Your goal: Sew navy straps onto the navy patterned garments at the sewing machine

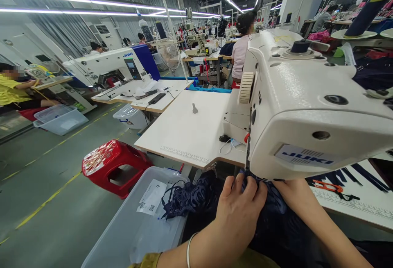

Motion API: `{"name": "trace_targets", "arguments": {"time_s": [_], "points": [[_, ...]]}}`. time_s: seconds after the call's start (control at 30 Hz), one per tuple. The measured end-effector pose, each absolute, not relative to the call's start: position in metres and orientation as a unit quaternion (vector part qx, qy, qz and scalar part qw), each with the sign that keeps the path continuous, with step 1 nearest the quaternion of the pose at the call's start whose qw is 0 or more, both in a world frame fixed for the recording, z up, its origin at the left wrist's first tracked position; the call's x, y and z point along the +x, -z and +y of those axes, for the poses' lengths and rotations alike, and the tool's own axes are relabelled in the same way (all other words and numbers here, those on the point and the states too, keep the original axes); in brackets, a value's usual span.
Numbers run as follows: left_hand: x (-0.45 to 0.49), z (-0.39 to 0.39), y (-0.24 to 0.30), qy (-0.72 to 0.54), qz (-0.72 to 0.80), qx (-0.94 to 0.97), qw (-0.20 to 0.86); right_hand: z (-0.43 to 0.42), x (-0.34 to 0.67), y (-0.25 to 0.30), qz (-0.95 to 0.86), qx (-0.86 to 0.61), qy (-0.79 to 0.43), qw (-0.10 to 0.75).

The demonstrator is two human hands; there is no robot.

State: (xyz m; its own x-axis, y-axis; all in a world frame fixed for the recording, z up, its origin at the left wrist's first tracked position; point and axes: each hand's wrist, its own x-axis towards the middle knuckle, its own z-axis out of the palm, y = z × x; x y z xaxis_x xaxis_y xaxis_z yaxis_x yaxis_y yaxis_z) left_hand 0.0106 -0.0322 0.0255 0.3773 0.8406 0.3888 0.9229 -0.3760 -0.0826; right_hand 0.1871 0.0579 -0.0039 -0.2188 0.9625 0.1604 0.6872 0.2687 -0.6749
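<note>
A white JUKI sewing machine [307,96] fills the right side, its head overhanging my hands. My left hand [241,204], a bangle on its wrist, has its fingers curled onto navy fabric [270,206] close to the needle area. My right hand [290,188] reaches in from the right beneath the machine head and touches the same fabric; its fingers are hidden. The dark cloth spreads down over my lap. Left of my left hand, a bunched navy lacy piece with thin straps [193,194] hangs over the rim of a clear plastic bin [123,229].
A white sewing table [190,124] with a printed ruler edge extends ahead. On the right tabletop lie orange-handled thread snips [327,185] and dark strips [368,176]. A red stool [113,165] stands left of the bin. Another JUKI machine [107,67] and seated people are beyond.
</note>
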Motion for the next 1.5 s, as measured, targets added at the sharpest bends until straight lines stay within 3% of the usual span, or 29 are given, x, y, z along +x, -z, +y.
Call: {"name": "trace_targets", "arguments": {"time_s": [1.5], "points": [[0.012, -0.031, -0.023, 0.172, -0.531, -0.812, 0.17, 0.061, 0.191, 0.014, -0.75, -0.523, -0.244, 0.324]]}}
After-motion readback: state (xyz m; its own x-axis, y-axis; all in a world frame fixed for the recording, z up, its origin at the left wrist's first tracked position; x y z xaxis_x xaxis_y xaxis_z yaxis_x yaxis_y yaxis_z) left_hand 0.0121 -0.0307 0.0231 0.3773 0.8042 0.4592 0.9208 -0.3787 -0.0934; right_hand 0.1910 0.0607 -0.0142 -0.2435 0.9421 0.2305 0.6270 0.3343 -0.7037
